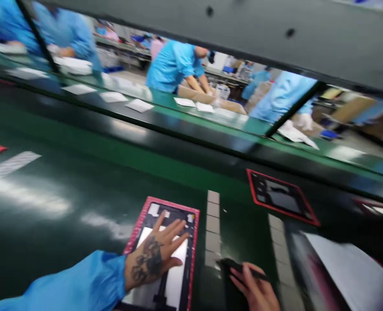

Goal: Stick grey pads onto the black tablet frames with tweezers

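My left hand [159,250] lies with fingers spread over a flat device panel [193,242] with a red-pink border. Dark parts and bright silver plates show on the panel around the hand. My right hand [258,287] is closed around slim black tweezers [233,264], somewhat blurred. Their tip is at the lower end of a strip of grey square pads [213,222], just right of the panel. Whether the tip grips a pad I cannot tell.
A second pad strip [280,246] and a white sheet [350,268] lie right. Another red-bordered panel [282,196] lies farther back on the green surface [81,181]. A grey beam [243,30] crosses above. Co-workers in blue [175,65] stand beyond, near white pieces [139,105].
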The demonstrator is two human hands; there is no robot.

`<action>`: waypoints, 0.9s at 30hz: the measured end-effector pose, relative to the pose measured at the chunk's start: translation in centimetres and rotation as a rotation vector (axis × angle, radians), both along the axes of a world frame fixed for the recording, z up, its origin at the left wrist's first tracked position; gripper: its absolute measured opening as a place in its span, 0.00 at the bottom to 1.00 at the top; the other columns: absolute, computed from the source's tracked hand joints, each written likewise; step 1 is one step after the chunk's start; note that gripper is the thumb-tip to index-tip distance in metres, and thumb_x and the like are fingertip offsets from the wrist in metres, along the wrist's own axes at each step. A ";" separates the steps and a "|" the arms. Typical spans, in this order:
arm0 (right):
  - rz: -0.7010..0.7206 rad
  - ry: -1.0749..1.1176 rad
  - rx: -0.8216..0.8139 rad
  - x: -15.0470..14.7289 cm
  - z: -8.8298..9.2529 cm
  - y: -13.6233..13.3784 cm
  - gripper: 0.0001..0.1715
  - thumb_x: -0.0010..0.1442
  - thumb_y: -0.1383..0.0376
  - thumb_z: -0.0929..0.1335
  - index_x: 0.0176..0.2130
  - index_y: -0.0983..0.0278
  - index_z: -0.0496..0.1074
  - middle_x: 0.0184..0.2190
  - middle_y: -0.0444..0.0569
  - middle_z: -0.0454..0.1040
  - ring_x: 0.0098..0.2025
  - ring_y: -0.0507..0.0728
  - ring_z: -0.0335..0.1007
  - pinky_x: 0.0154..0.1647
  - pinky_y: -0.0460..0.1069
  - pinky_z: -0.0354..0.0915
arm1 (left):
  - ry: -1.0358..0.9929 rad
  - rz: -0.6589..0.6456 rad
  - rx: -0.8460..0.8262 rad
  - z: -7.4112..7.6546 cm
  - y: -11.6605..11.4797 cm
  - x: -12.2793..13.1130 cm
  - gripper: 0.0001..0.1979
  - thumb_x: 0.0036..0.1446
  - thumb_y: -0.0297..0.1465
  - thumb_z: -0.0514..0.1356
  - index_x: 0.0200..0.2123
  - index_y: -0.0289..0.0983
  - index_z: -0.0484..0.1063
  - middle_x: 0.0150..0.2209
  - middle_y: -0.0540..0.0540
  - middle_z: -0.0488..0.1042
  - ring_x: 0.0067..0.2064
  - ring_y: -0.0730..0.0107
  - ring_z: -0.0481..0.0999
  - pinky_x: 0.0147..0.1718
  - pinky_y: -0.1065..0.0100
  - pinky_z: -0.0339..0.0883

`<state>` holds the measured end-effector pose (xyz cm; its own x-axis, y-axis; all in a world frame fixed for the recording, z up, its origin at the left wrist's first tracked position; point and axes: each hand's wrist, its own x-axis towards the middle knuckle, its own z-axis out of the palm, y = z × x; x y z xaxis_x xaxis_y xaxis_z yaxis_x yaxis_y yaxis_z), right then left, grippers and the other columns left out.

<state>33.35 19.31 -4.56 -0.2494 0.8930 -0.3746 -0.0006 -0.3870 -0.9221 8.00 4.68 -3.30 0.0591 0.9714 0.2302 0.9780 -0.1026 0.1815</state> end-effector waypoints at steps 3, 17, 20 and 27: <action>-0.059 -0.036 0.042 -0.4 0.6 -0.9 0.29 0.37 0.49 0.80 0.32 0.64 0.74 0.28 0.46 0.75 0.33 0.61 0.76 0.33 0.53 0.75 | 0.032 0.055 0.071 -0.3 0.7 1.6 0.25 0.62 0.39 0.55 0.59 0.36 0.61 0.61 0.36 0.61 0.63 0.48 0.58 0.60 0.34 0.26; -0.055 -0.146 0.258 -1.2 0.1 -2.0 0.25 0.45 0.49 0.76 0.32 0.65 0.72 0.27 0.47 0.75 0.30 0.60 0.76 0.32 0.52 0.75 | -0.166 -0.343 -0.145 -3.6 3.7 5.1 0.35 0.58 0.57 0.47 0.64 0.49 0.52 0.66 0.38 0.50 0.66 0.38 0.47 0.57 0.30 0.37; -0.036 -0.135 0.228 -1.3 0.1 -2.1 0.24 0.45 0.49 0.76 0.32 0.65 0.72 0.27 0.47 0.75 0.31 0.61 0.76 0.32 0.53 0.75 | -0.169 -0.339 -0.125 -3.8 3.5 5.1 0.35 0.58 0.57 0.47 0.64 0.49 0.52 0.66 0.38 0.50 0.66 0.40 0.47 0.58 0.32 0.35; -0.028 -0.083 0.161 -1.6 0.1 -1.9 0.24 0.45 0.51 0.77 0.32 0.65 0.71 0.26 0.47 0.75 0.32 0.62 0.76 0.33 0.54 0.74 | -0.147 -0.302 -0.075 -4.2 3.4 5.5 0.34 0.57 0.58 0.47 0.63 0.49 0.56 0.65 0.38 0.52 0.66 0.41 0.48 0.58 0.34 0.35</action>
<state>31.79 17.45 -4.41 -0.1982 0.9492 -0.2445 0.0694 -0.2353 -0.9695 13.53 8.09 -7.47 0.3185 0.9294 0.1865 0.8682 -0.3650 0.3362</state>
